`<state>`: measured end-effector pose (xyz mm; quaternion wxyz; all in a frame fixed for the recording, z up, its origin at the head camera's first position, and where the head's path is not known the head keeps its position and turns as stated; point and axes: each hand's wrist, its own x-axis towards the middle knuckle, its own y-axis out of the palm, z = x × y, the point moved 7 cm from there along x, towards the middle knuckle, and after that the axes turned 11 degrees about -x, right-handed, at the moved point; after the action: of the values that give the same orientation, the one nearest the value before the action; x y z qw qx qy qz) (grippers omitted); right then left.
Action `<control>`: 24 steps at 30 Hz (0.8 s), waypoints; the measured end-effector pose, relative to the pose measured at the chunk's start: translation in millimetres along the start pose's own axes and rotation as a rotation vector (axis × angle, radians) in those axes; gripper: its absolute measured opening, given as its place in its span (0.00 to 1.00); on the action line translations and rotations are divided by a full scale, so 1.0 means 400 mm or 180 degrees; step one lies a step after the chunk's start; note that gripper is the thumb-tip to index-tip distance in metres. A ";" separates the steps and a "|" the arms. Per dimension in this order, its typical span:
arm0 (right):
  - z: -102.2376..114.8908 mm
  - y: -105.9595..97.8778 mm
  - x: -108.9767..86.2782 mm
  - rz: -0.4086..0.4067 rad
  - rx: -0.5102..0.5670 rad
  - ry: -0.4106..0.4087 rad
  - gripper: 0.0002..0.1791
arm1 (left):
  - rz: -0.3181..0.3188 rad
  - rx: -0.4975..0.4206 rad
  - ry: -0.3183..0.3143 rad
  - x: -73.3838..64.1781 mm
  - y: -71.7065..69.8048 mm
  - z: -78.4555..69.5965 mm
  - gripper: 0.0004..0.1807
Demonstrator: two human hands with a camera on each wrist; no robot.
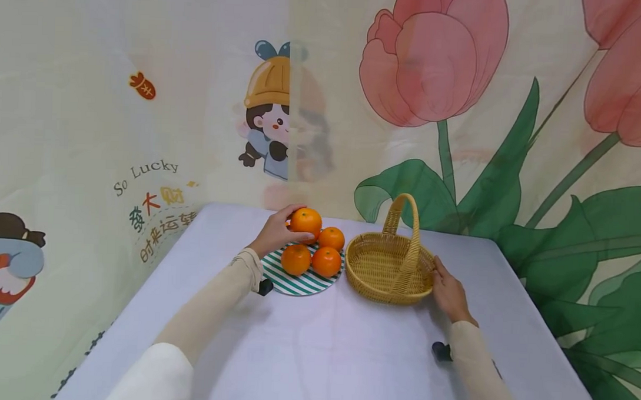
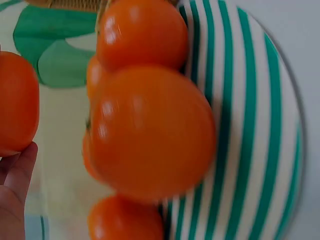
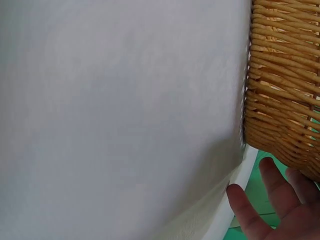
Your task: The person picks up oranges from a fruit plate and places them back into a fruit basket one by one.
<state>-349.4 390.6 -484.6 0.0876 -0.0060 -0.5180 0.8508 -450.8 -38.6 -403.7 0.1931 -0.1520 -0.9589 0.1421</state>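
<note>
My left hand (image 1: 276,231) grips an orange (image 1: 306,222) between thumb and fingers, above the back of a round green-and-white striped plate (image 1: 296,287). Several other oranges sit on the plate, among them a front-left one (image 1: 295,260) and a front-right one (image 1: 326,262). In the left wrist view, the fingertips press against the held orange (image 2: 17,102) at the left edge. A wicker basket (image 1: 370,289) with a tall arched handle stands right of the plate. My right hand (image 1: 451,293) touches its right rim, fingers spread and fairly straight beside the woven wall (image 3: 285,85).
Plate and basket stand close together on a table covered with white cloth (image 1: 326,353). Behind them hangs a printed backdrop with large tulips (image 1: 436,63) and a cartoon figure (image 1: 270,127). The table's back edge lies just beyond the basket.
</note>
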 end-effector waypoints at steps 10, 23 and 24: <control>0.008 0.007 0.004 -0.0075 0.0146 0.0018 0.29 | 0.0243 -0.0190 -0.0152 0.073 0.156 -0.022 0.45; 0.011 0.000 0.001 -0.0180 0.0226 0.0165 0.28 | 0.0455 -0.0167 0.0141 0.124 0.285 -0.020 0.45; 0.009 -0.003 -0.001 -0.0189 0.0219 0.0182 0.28 | 0.0467 -0.0183 0.0154 0.126 0.295 -0.022 0.45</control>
<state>-349.0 388.0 -482.0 0.1277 -0.0119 -0.4857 0.8647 -463.4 88.6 -418.6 0.2008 -0.2307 -0.9439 0.1245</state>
